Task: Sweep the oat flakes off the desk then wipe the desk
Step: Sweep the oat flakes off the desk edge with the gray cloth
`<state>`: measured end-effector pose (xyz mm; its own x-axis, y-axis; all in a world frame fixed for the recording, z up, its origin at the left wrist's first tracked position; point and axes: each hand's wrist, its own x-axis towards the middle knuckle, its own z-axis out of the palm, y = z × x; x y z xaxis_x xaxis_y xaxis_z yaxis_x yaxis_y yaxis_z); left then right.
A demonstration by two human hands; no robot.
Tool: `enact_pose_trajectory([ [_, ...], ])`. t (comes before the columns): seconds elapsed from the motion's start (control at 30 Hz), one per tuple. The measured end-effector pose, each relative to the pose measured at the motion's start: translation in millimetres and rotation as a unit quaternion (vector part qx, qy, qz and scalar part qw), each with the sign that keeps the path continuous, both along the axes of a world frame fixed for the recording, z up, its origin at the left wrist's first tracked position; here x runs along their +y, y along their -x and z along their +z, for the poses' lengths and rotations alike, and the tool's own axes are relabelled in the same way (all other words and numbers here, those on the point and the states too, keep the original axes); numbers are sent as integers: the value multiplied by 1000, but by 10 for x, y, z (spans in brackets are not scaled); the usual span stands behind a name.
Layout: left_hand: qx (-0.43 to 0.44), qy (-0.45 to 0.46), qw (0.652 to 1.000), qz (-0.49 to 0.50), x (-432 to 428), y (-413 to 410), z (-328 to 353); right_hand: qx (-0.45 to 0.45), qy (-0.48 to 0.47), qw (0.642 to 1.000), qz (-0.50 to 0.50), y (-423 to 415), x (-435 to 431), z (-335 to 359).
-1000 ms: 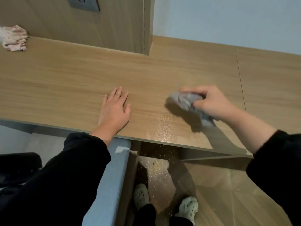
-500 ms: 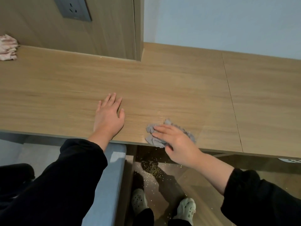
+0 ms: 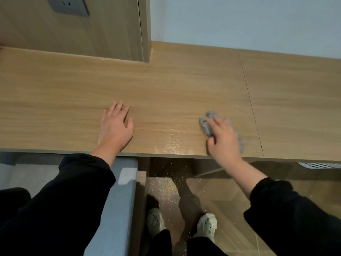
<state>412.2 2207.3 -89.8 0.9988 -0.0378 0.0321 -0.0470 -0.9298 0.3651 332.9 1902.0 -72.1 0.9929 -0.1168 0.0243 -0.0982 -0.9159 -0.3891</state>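
Your right hand (image 3: 223, 139), fingers laid flat, presses the grey cloth (image 3: 207, 124) onto the desk (image 3: 166, 89) near its front edge; your left hand (image 3: 116, 126) rests palm-down, fingers spread. Oat flakes (image 3: 166, 187) litter the floor (image 3: 230, 200) below.

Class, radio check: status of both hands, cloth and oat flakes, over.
Left hand flat on desk, open. Right hand presses grey cloth near front edge. Oat flakes on floor below. Nothing visible in cloth's path.
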Motion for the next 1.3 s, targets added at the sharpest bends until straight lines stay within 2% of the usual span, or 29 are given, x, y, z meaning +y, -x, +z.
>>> enact_pose_trajectory([
  [0.1, -18, 74, 997, 19, -32, 45, 19, -17, -34, 991, 128, 291, 556, -55],
  [0.17, -35, 134, 989, 42, -6, 100, 45, -23, -97, 970, 221, 434, 874, -66],
  [0.23, -45, 157, 986, 40, 57, 147, 74, -60, -160, 956, 237, 423, 982, 12],
  [0.3, -49, 129, 990, 39, 199, 177, 70, -95, -223, 957, 161, 185, 973, 167],
  [0.37, -51, 55, 996, 57, 412, 201, 42, -85, -256, 962, 39, -216, 870, 289],
  [0.43, -18, -44, 995, 90, 622, 223, 13, -49, -190, 980, -39, -630, 746, 239],
  [0.47, 8, -88, 990, 108, 699, 232, 0, -31, -131, 990, -39, -774, 721, 176],
  [0.53, 52, -148, 978, 135, 771, 241, -10, 1, -25, 1000, 16, -939, 793, 27],
  [0.6, 68, -166, 972, 150, 756, 261, -32, 15, -9, 998, 67, -1020, 956, -31],
  [0.7, 74, -152, 973, 159, 716, 268, -45, 22, -51, 985, 161, -1065, 1253, -1],
  [0.83, 95, -148, 975, 138, 750, 250, -29, 48, -109, 936, 332, -557, 1383, 53],
  [0.93, 109, -161, 974, 117, 765, 250, -20, 88, -157, 904, 387, -51, 1260, 165],
  [1.03, 105, -177, 971, 118, 742, 264, -23, 169, -241, 904, 310, 97, 1144, 432],
  [1.1, 97, -181, 971, 121, 733, 264, -22, 140, -280, 920, 236, -162, 1129, 578],
  [1.2, 97, -175, 973, 115, 737, 267, -23, 62, -239, 952, 181, -831, 1242, 605],
  [1.3, 95, -156, 978, 101, 766, 262, -13, 83, -173, 958, 215, -1225, 1598, 372],
])
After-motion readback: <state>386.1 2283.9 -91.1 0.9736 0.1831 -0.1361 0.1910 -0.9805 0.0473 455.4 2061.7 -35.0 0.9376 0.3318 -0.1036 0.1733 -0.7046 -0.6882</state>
